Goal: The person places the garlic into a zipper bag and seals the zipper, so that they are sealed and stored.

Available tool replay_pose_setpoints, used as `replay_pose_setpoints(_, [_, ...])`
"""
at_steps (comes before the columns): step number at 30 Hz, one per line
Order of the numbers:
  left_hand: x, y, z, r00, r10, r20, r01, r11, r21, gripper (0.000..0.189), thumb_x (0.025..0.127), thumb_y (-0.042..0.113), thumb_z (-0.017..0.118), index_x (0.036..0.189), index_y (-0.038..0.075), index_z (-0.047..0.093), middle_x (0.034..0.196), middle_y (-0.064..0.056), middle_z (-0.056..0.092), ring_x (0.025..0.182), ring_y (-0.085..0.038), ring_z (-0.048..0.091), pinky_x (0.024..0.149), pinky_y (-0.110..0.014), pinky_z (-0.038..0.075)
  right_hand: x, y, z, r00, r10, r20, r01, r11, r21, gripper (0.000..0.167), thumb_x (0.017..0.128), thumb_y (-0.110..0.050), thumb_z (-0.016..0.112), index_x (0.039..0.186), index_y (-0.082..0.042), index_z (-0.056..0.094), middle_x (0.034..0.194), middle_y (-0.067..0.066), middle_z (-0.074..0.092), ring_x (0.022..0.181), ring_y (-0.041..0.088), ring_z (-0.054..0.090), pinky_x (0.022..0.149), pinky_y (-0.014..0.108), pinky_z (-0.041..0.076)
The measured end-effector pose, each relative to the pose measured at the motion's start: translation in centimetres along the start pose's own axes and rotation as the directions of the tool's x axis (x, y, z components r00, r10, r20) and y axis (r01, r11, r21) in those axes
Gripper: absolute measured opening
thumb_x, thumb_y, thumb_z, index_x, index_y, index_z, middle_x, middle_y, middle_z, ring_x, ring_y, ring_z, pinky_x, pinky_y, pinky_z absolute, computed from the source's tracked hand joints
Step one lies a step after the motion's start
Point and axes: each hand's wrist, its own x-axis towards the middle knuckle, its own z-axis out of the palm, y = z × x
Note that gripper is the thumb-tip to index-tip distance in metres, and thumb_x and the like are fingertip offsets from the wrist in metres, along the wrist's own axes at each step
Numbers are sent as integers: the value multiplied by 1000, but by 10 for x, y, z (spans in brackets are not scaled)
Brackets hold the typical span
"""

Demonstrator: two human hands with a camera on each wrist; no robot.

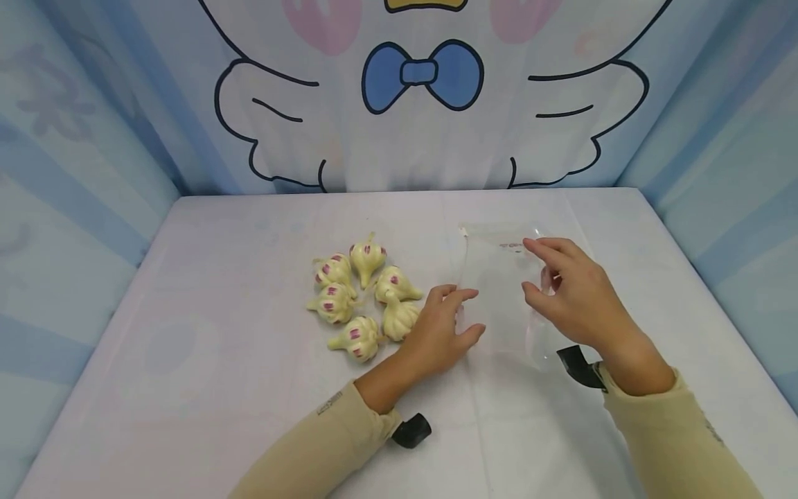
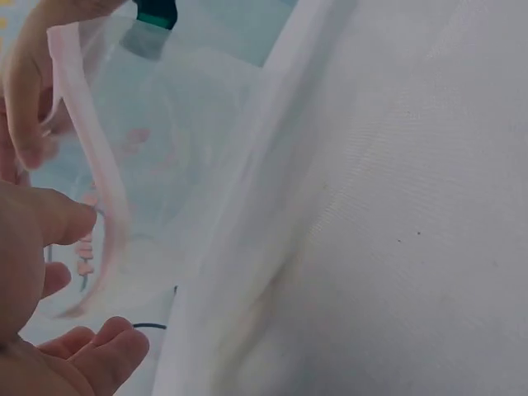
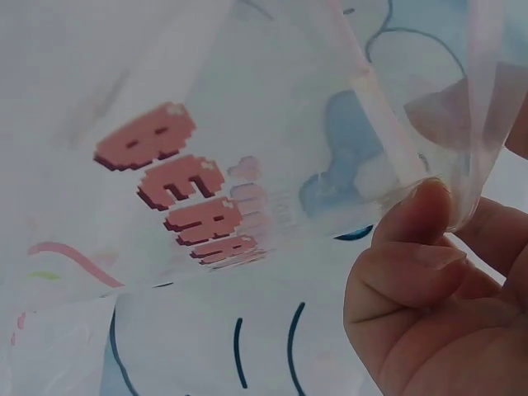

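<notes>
Head view: a clear, flexible plastic bag (image 1: 499, 305) between the hands, over the white tabletop (image 1: 237, 333). Six pale yellow, purple-marked garlic bulbs (image 1: 333, 303) lie beside the left hand (image 1: 439, 333), its thumb and fingers parted. Right wrist view: the right hand (image 1: 576, 294) pinches the bag's edge; red block letters (image 3: 181, 177), tiny from the head, are legible. Left wrist view: a pale pink edge strip (image 2: 99, 173).
</notes>
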Motion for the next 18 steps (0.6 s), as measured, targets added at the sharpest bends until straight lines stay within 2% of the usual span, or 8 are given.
replay_pose_setpoints(4, [-4, 6, -10, 1000, 12, -6, -12, 1000, -8, 56, 93, 22, 72, 143, 10, 52, 145, -19, 39, 129, -29, 49, 104, -38, 44, 1, 2, 4, 1000, -10, 4, 10, 1000, -5, 56, 81, 3, 75, 134, 7, 58, 129, 20, 56, 74, 17, 52, 66, 31, 49])
replay_pose_setpoints(9, [-12, 11, -32, 1000, 7, -5, -7, 1000, 13, 65, 91, 22, 76, 146, 5, 46, 146, -17, 40, 133, -28, 45, 106, -40, 42, 3, 0, 7, 1000, 9, 29, -8, 1000, -7, 57, 82, 0, 75, 136, 6, 57, 130, 20, 55, 75, 19, 53, 66, 35, 50])
replay_pose_setpoints(18, [-26, -2, -81, 1000, 7, 18, -9, 991, 130, 73, 86, 23, 82, 147, 4, 45, 148, -13, 40, 135, -27, 42, 107, -42, 42, 4, -3, 10, 997, 20, 69, -21, 1000, 3, 57, 84, -1, 73, 138, 6, 55, 131, 19, 53, 78, 19, 53, 66, 34, 49])
